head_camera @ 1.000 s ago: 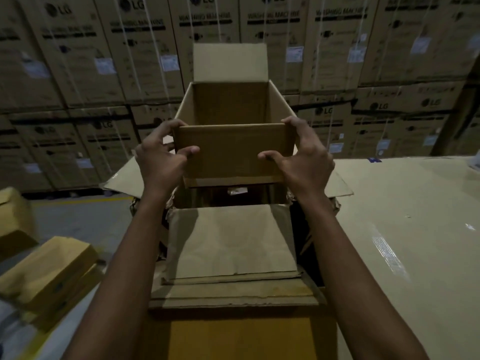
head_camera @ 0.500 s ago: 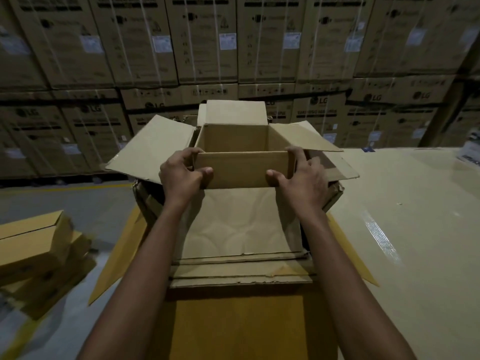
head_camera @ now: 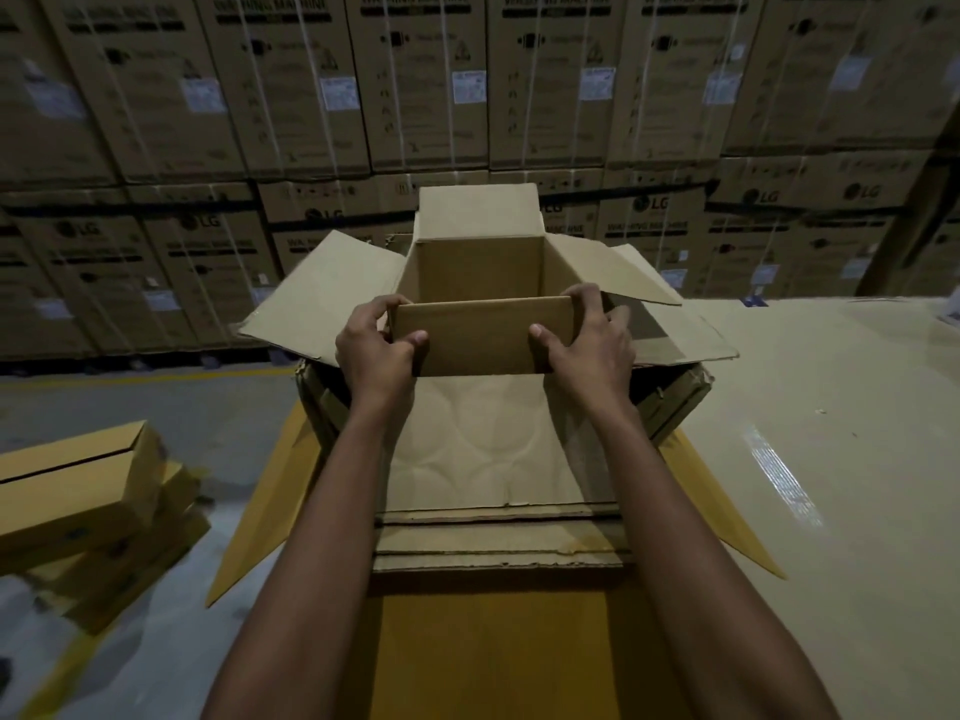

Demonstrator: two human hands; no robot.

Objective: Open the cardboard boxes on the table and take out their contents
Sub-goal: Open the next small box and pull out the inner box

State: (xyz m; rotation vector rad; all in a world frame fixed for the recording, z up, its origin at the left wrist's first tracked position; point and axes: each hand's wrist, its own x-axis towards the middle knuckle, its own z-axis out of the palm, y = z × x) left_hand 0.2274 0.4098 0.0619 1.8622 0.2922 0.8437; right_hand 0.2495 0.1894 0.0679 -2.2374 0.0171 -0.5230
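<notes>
Wall of cartons behind; left hand, right hand pinch small box near-wall edges, between larger box flaps.

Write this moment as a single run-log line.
left hand: grips small box near wall | right hand: grips same wall | small box: top open, at larger box opening

Bare hands and bare forearms of one person, seen from above in dim light.
The left hand and right hand are uncovered, with knuckles and tendons faintly ridged across their backs. The left thumbnail and right thumbnail are short and trimmed. The left forearm and right forearm are bare from the wrist to the lower edge of the view. Both are slim at the wrist, broaden steadily toward the elbow, and are smooth in outline.
</notes>
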